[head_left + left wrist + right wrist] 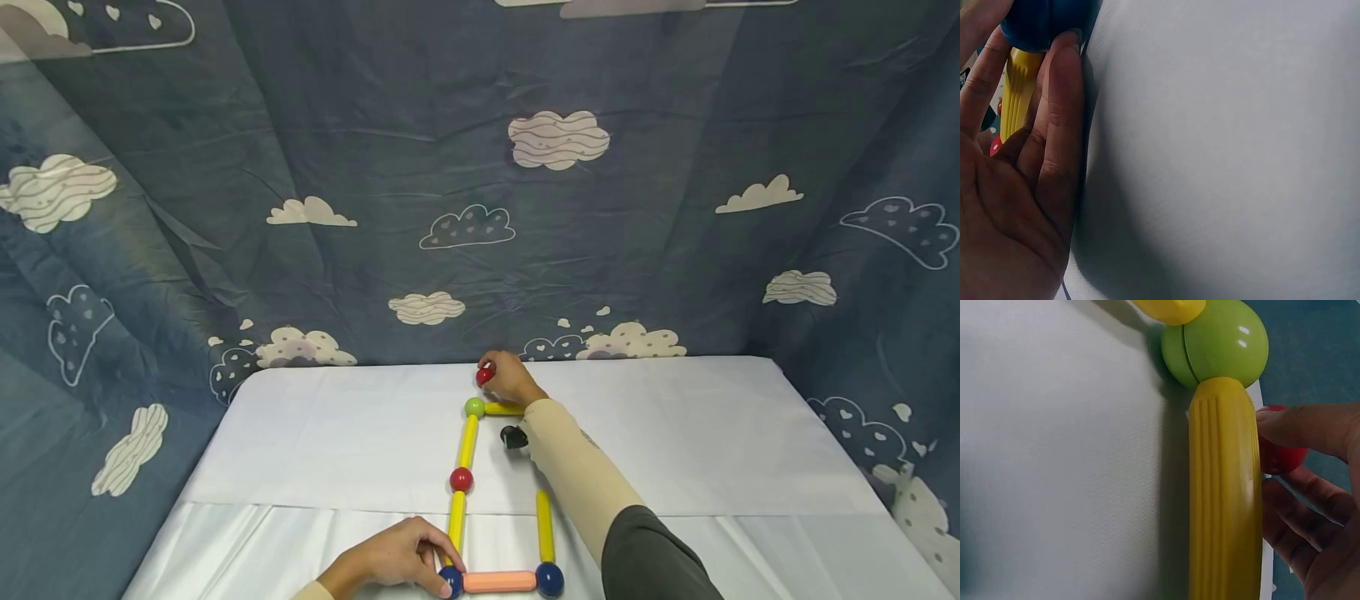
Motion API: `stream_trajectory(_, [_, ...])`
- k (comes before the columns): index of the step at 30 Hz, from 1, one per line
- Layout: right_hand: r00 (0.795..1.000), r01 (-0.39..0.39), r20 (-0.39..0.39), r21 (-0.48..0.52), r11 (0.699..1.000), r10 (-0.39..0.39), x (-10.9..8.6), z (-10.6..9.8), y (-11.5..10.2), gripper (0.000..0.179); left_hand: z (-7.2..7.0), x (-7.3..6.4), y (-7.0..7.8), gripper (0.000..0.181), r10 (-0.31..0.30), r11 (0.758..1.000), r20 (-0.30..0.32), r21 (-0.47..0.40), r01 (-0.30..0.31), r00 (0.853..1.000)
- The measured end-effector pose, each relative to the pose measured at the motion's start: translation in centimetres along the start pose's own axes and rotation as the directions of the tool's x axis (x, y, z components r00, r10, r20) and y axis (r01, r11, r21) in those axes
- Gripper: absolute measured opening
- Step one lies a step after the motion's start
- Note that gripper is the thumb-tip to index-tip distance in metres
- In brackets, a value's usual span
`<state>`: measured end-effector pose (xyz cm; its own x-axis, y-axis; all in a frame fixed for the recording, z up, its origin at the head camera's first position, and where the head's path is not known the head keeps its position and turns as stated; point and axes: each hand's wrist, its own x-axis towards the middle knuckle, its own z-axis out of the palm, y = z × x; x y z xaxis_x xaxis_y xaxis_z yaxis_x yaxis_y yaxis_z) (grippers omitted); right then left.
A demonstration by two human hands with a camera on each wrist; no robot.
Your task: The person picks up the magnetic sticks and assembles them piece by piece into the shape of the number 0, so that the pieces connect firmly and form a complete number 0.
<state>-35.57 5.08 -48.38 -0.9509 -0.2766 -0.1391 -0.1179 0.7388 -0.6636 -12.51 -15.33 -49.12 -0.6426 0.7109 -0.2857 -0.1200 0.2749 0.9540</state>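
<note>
A figure of toy rods and balls lies on the white table. My left hand (pixel 401 552) grips the blue ball (pixel 452 581) at its near left corner; the left wrist view shows fingers round that blue ball (pixel 1047 22), beside a yellow rod (pixel 1017 94). At the far end, my right hand (pixel 512 379) pinches a red ball (pixel 484 377), just beyond the green ball (pixel 475 407). In the right wrist view the red ball (pixel 1284 453) is partly hidden behind a yellow rod (pixel 1225 487), which meets the green ball (pixel 1229 344).
The left side runs through yellow rods (pixel 468 442) and another red ball (pixel 461 479). An orange rod (pixel 499 582) joins the near blue balls; a yellow rod (pixel 545 525) extends from the right one (pixel 550 580). A dark cloud-patterned cloth (pixel 420 167) hangs behind the table (pixel 337 450).
</note>
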Motion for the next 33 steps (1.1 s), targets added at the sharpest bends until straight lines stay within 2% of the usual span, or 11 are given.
stream_trajectory(10, [0.998, -0.048, 0.033, 0.014, 0.999, 0.047, -0.3, -0.2, 0.5, 0.038, 0.5, 0.1, -0.2, 0.020, -0.005, 1.000, 0.001, 0.013, 0.005, 1.000])
stream_trajectory(19, [1.000, 0.028, 0.008, 0.079, 0.996, -0.029, -0.3, -2.7, 0.1, 0.034, 0.2, 0.1, 0.2, 0.019, 0.002, 0.997, -0.029, 0.083, 0.001, 1.000])
stream_trajectory(27, [1.000, 0.014, 0.026, 0.143, 0.990, -0.018, -2.4, -4.3, -0.2, 0.032, 0.4, 0.0, 0.4, 0.018, -0.024, 0.995, -0.035, 0.095, 0.027, 0.999])
stream_trajectory(33, [0.999, 0.019, 0.041, 0.185, 0.983, -0.027, -4.3, -5.0, 0.1, 0.032, 0.5, 0.0, 0.4, 0.019, -0.014, 0.995, -0.041, 0.095, 0.018, 0.999])
